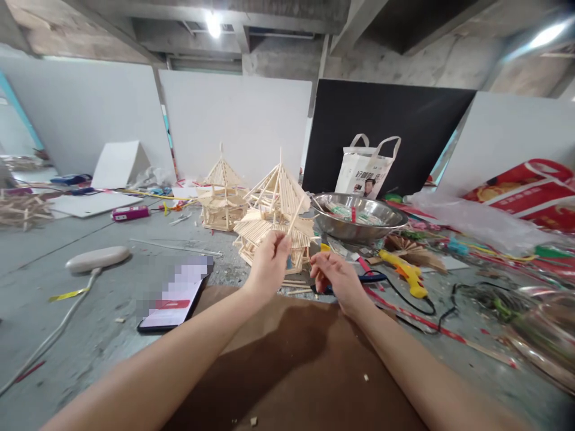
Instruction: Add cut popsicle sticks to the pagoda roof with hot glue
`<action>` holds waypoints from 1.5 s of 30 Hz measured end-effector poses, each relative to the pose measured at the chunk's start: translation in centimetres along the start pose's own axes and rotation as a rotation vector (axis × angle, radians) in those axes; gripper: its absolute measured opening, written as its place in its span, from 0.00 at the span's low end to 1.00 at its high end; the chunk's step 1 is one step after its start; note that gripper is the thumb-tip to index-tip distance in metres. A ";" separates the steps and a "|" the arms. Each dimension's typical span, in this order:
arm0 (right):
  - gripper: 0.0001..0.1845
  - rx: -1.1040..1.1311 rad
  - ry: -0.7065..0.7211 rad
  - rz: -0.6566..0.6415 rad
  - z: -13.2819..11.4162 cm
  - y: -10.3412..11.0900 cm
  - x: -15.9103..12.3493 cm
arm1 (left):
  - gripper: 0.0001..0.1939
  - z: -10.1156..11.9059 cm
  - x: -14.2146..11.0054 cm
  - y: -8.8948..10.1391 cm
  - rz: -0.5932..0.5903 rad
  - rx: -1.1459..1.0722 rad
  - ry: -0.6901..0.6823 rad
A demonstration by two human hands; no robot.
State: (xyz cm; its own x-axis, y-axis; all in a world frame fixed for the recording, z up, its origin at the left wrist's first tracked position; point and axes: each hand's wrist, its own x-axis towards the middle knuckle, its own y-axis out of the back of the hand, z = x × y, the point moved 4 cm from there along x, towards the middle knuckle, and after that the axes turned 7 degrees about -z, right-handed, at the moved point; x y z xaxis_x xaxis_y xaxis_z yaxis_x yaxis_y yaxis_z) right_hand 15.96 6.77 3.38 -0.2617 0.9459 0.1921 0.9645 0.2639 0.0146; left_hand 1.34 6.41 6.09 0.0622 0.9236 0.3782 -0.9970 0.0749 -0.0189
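My left hand (269,266) is closed in a pinch on a thin wooden stick (295,216), which points up and to the right. Just beyond it stands a pavilion model (254,230) built from pale sticks, with a pointed roof; the hand hides part of its front. To the right, my right hand (335,274) has its fingers curled together, and whatever may be between them is hidden. Below and behind that hand shows a tool with a dark blue handle (374,277). Several loose sticks (296,286) lie on the floor between the hands.
A second stick pavilion (220,206) stands behind left. Around me are a phone (177,296), a white corded device (97,259), a steel bowl (363,224), a yellow glue gun (406,272) with a black cord and a glass bowl (550,335). A brown board (287,371) lies before me.
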 end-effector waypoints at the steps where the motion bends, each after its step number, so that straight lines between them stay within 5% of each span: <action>1: 0.15 -0.051 -0.021 -0.023 0.5 -0.4 -0.1 | 0.08 0.2 0.5 0.0 0.007 -0.058 0.003; 11: 0.11 -0.241 -0.041 -0.105 1.8 -1.1 -0.4 | 0.02 0.6 2.6 -1.3 0.162 -0.338 0.185; 45: 0.11 -0.307 -0.078 -0.110 2.3 -1.3 -0.6 | 0.04 0.1 3.9 -0.9 0.260 -0.323 0.114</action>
State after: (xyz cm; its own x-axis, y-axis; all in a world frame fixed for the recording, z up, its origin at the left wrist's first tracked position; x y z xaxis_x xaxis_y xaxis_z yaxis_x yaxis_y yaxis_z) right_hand 14.81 6.31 0.97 -0.3554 0.9296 0.0973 0.8933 0.3071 0.3283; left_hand 2.46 9.88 7.67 -0.1662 0.9616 0.2184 -0.9159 -0.0686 -0.3954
